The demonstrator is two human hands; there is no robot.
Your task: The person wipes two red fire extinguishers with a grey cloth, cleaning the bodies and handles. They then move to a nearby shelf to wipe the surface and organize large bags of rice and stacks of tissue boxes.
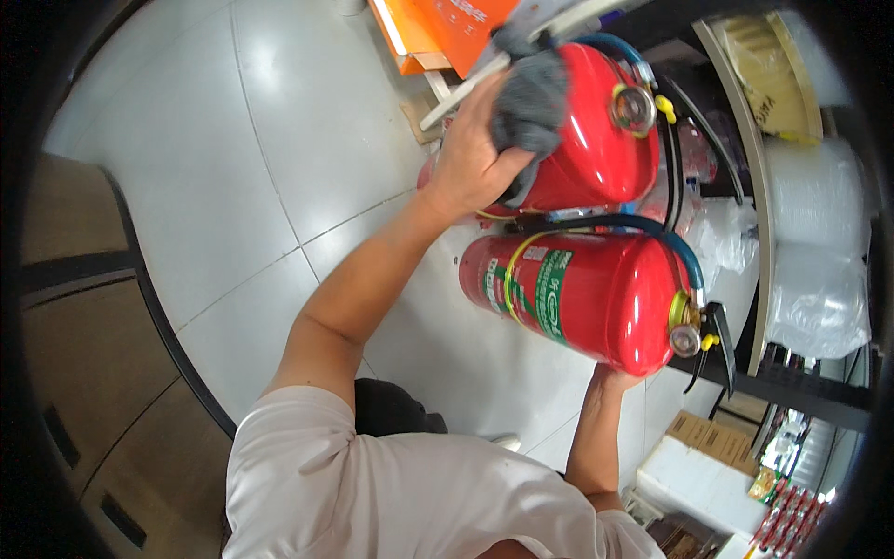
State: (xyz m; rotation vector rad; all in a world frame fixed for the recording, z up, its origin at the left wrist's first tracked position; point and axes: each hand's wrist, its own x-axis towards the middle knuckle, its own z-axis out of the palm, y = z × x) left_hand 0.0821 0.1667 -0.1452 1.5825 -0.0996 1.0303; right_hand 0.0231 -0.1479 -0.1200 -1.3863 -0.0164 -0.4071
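Observation:
My left hand (482, 150) grips a bunched dark grey cloth (534, 98), blurred by motion, against the body of the farther red fire extinguisher (607, 133). That extinguisher has a round pressure gauge (633, 110) and a yellow pin near its top. Beside it is a nearer red fire extinguisher (594, 293) with a green-and-white label, a yellow band around its body and a black hose. My right hand (618, 377) holds the nearer extinguisher at its upper side; its fingers are hidden behind the cylinder.
A shelf with plastic-wrapped goods (814, 202) runs along the right. An orange box (454, 28) is at the top, beside a pale bar. Brown cabinets (105, 391) line the left. Cardboard cartons (712, 440) sit on a white box (691, 482) at lower right. The floor (230, 175) is tiled.

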